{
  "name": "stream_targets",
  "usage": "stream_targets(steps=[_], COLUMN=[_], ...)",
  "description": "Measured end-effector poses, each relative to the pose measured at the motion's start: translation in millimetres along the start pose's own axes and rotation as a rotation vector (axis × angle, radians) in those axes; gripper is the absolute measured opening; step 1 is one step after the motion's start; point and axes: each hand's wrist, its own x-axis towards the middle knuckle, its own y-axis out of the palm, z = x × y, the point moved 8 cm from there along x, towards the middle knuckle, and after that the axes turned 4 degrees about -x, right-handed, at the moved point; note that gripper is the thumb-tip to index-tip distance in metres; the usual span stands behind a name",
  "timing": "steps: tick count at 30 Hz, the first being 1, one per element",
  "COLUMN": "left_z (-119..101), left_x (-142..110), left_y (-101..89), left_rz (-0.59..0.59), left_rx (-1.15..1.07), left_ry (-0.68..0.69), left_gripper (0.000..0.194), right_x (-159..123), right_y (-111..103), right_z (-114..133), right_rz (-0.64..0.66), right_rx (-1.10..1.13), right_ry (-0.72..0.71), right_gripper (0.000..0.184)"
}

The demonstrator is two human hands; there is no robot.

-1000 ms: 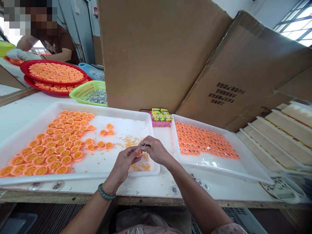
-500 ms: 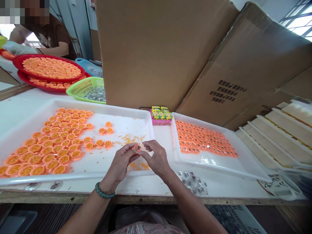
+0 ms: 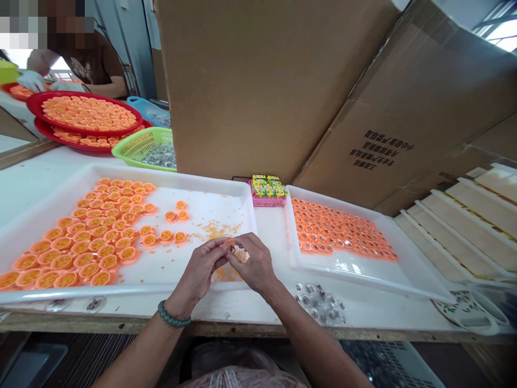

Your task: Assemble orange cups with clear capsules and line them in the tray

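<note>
Because the small orange piece is so little, the left hand and the right hand both pinch it closely between fingertips, above the white tray.

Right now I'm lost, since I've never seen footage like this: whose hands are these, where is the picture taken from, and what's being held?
No machine is involved: these are a person's own two bare hands, filmed by one camera worn on their head, looking forward and down. The left hand, with a beaded bracelet, and the right hand meet above a white tray, with a small orange piece held at their fingertips. That tray holds many orange cups with yellow centres and loose orange crumbs. A second white tray on the right holds closely packed orange pieces. Clear pieces lie on the table. Farther off, a co-worker is beyond red trays.
</note>
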Motion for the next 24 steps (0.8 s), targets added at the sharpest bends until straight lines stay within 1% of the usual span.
stream_targets(steps=[3, 7, 11, 15, 17, 20, 22, 24], left_z=[0.8, 2.2, 2.8, 2.3, 0.9, -0.8, -2.0, -2.8], left_x=[-0.6, 0.4, 1.2, 1.5, 0.9, -0.8, -2.1, -3.2], left_y=[-0.8, -0.5, -1.6, -4.2, -6.2, -6.2, -5.5, -5.5], left_rz=[-0.012, 0.027, 0.045, 0.013, -0.020, -0.031, -0.028, -0.033], left_rx=[0.004, 0.026, 0.032, 0.031, 0.023, -0.004, -0.031, -0.038], left_ry=[0.000, 0.020, 0.033, 0.051, 0.068, 0.075, 0.077, 0.081], left_gripper=[0.030, 0.030, 0.029, 0.028, 0.027, 0.027, 0.027, 0.029], right_x=[-0.6, -0.8, -0.5, -5.5, -10.3, -16.9, -18.2, -17.0], right_y=[-0.8, -1.8, -3.1, 2.8, 4.9, 6.4, 8.5, 12.2], right_z=[-2.0, -1.1, -1.6, -1.3, -2.1, -8.5, -16.4, -24.8], right_rz=[0.025, 0.066, 0.058, 0.028, -0.028, -0.100, -0.092, -0.040], right_rx=[0.006, 0.004, 0.009, 0.046, 0.099, 0.267, 0.432, 0.569], right_ry=[0.001, -0.075, -0.120, -0.109, -0.062, 0.072, 0.193, 0.320], right_gripper=[0.022, 0.026, 0.030, 0.031, 0.032, 0.035, 0.041, 0.043])
